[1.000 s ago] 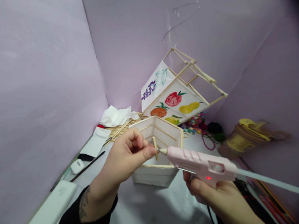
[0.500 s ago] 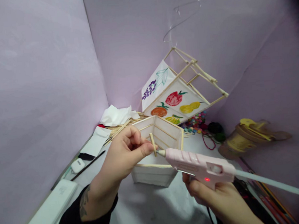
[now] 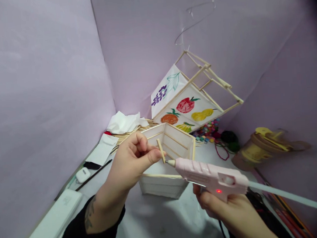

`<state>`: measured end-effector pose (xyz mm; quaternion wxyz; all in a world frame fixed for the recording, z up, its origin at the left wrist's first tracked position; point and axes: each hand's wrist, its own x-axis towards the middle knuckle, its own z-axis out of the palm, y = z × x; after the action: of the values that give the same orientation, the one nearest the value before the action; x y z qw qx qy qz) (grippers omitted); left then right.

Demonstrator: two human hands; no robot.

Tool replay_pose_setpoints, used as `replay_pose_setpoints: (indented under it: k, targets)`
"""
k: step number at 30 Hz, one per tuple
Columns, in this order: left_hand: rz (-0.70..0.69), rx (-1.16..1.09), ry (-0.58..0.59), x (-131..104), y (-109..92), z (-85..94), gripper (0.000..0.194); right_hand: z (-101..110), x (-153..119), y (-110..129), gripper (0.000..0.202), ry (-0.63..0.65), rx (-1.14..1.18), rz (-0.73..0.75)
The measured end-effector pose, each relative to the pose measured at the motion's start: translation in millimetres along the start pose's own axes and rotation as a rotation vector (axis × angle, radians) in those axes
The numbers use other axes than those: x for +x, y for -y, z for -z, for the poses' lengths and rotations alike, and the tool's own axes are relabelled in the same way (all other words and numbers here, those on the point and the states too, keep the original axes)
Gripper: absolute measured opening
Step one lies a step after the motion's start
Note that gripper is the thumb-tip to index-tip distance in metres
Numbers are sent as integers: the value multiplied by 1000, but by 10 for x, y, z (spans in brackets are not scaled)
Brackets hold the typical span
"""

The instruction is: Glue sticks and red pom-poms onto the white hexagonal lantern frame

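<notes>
- short wooden stick (image 3: pixel 160 148): one, pale, held near upright with a slight tilt, above the mouth of the paper-walled box as you see it.
- left hand (image 3: pixel 130 164): yours, thumb and forefinger pinching the stick at its edge; other fingers curled.
- hot glue gun (image 3: pixel 198 169): pale pink, red light lit, its metal-tipped nozzle (image 3: pixel 170 163) at the stick's lower end; whether it touches or stops just short, you cannot tell.
- right hand (image 3: pixel 224 206): yours, wrapped around the gun's handle; trigger pressure hidden. a translucent glue stick (image 3: pixel 290 195) runs from the rear.
- change: a second ago the nozzle meets the stick about midway; now your stick sits higher and the nozzle lies at its bottom end. judged from this, the gluing reaches the end of that face; no bead of glue is discernible.
- paper-walled box (image 3: pixel 163 187): wood-edged, open-topped, standing on the table below both hands.
- behind: fruit-painted lantern frame (image 3: pixel 184 117), tilted; colored beads (image 3: pixel 208 131) beneath.
- left side: loose wooden sticks (image 3: pixel 133 135), white tissue (image 3: pixel 125 122), white case (image 3: pixel 82 175).
- right side: lidded cup (image 3: pixel 251 149), blurred.
</notes>
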<state>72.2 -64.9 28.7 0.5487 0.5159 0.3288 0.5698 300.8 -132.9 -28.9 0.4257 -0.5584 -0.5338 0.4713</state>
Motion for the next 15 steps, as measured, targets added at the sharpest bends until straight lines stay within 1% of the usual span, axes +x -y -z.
replay_pose_setpoints:
  k: [9,15]
  targets:
    - [3,32,-35,-8,14,5,52,-7,12,23,53,41,3,-1]
    - [-12,14,-30,6,17,14,51,-39,-3,31,53,7,-9,-23]
